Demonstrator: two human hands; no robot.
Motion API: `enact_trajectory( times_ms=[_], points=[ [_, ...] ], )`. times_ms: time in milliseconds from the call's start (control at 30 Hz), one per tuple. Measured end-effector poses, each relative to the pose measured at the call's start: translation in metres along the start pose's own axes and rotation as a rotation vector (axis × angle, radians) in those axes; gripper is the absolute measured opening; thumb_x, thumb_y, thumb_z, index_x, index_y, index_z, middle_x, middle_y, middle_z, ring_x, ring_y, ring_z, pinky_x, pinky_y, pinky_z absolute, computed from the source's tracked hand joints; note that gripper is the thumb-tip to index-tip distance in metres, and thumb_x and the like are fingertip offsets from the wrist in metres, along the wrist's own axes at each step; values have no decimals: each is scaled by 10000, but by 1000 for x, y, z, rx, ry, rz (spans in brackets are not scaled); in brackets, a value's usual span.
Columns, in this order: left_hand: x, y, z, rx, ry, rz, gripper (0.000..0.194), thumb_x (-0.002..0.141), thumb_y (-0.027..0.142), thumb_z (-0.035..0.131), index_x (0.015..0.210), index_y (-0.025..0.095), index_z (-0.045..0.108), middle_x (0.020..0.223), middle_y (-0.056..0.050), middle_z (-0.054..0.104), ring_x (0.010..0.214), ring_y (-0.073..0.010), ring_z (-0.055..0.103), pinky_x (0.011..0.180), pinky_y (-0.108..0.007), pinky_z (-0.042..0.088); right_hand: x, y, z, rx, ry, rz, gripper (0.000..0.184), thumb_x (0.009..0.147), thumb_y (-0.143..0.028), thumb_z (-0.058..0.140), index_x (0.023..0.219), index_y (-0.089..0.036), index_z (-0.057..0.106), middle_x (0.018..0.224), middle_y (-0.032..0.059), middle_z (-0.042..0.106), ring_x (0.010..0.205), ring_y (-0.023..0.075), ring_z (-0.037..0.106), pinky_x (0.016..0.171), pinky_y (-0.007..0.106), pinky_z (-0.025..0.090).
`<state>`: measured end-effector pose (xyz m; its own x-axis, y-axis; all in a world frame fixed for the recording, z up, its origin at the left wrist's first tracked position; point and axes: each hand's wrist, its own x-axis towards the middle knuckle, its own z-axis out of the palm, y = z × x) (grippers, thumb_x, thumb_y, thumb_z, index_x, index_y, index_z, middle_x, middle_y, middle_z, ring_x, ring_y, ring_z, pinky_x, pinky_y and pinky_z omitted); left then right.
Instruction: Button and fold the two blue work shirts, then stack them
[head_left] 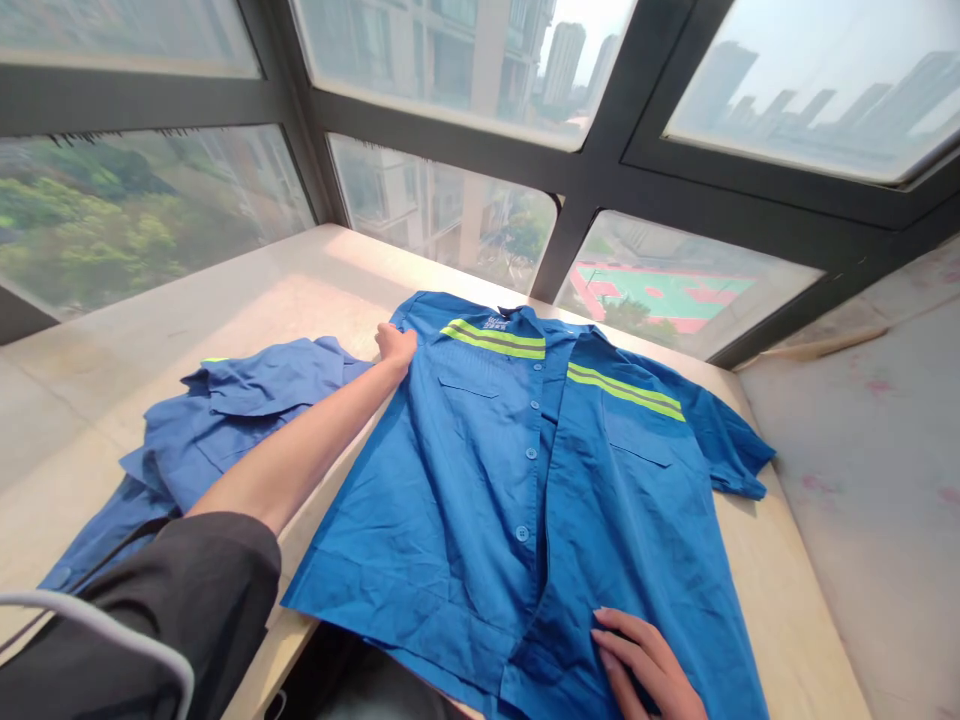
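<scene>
A blue short-sleeved work shirt [480, 480] with yellow-green reflective stripes lies front up, its collar toward the windows. Its buttoned front hangs partly apart, and the lower hem drapes over the near edge of the ledge. My left hand [396, 343] is closed on the sleeve at the shirt's left side, near the shoulder; the fingertips are partly hidden. At the lower right, my right hand [649, 665] rests on the front panel near the hem. Its fingers are stretched out and hold nothing.
Left of the shirt, a second blue garment [225, 420] lies in a crumpled heap under my left forearm. The pale ledge [330, 260] meets framed windows at the back and a patterned wall [885, 440] on the right. A white cable [112, 625] crosses the lower left corner.
</scene>
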<state>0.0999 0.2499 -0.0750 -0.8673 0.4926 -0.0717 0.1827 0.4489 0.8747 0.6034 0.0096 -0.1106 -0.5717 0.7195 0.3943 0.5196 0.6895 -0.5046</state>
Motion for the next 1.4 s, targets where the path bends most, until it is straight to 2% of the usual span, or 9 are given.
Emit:
enact_trajectory(
  times_ms=[100, 200, 267, 367, 567, 733, 933, 1167, 1400],
  points=[
    [-37, 12, -7, 138, -23, 423, 512, 769, 116, 627, 1263, 89, 498, 1388, -219, 467, 1364, -320, 396, 1128, -409, 333, 8, -13, -2, 10, 39, 65, 220, 919, -208, 608, 1091, -274, 730, 1113, 87, 708, 991, 227, 715, 849, 307, 622],
    [-93, 14, -14, 268, -346, 724, 354, 796, 131, 582, 1149, 107, 590, 1207, -157, 588, 1219, -298, 525, 1090, -407, 381, 13, -22, -1, 43, 42, 142, 187, 935, -228, 600, 1061, -272, 731, 1096, 85, 696, 991, 214, 704, 854, 294, 609],
    [-134, 10, -17, 326, -602, 802, 337, 836, 225, 593, 1156, 120, 604, 1147, -133, 614, 1064, -265, 604, 975, -370, 462, 16, -23, -2, 76, 21, 199, 172, 949, -252, 591, 1049, -267, 730, 1087, 86, 689, 991, 209, 694, 859, 295, 599],
    [-189, -3, -22, 481, -768, 872, 379, 906, 371, 556, 1199, 134, 603, 1104, -139, 637, 988, -276, 628, 881, -384, 485, 24, -22, -5, 132, -34, 270, 181, 966, -301, 569, 1041, -252, 727, 1065, 89, 688, 992, 213, 679, 873, 317, 582],
    [-252, -29, -20, 592, -781, 974, 409, 969, 437, 481, 1258, 163, 576, 1167, -148, 636, 1015, -272, 641, 838, -358, 472, 66, -13, -11, 226, -154, 362, 317, 965, -353, 537, 1220, -211, 661, 1023, 82, 709, 829, 184, 665, 755, 314, 580],
    [-275, -46, -21, 742, -656, 1111, 574, 1000, 471, 400, 1430, 100, 480, 1165, -210, 610, 992, -300, 630, 803, -386, 442, 126, -3, 4, 190, -171, 218, 379, 952, -239, 466, 1304, -184, 593, 1183, 105, 650, 892, 166, 647, 849, 320, 561],
    [-277, -53, -24, 706, -622, 1154, 564, 1017, 452, 340, 1428, 99, 498, 1139, -199, 605, 983, -306, 602, 811, -418, 424, 187, 17, 25, -205, -412, 148, 634, 830, -22, 409, 1427, -198, 527, 1539, 104, 411, 1249, 225, 566, 1022, 329, 483],
    [-277, -53, -23, 695, -610, 1160, 516, 1023, 408, 340, 1403, 110, 521, 1134, -181, 615, 959, -282, 608, 804, -401, 424, 217, 23, 12, -540, -598, -24, 375, 948, -120, 413, 1168, -222, 700, 1167, 95, 644, 974, 214, 662, 780, 269, 495],
    [-276, -53, -21, 620, -595, 1133, 466, 1028, 371, 347, 1353, 124, 572, 1115, -149, 631, 937, -272, 614, 817, -410, 451, 213, 35, 15, -503, -265, 159, 342, 1012, -180, 385, 1134, -220, 701, 1183, 72, 655, 1018, 183, 651, 805, 233, 483]
  ],
)
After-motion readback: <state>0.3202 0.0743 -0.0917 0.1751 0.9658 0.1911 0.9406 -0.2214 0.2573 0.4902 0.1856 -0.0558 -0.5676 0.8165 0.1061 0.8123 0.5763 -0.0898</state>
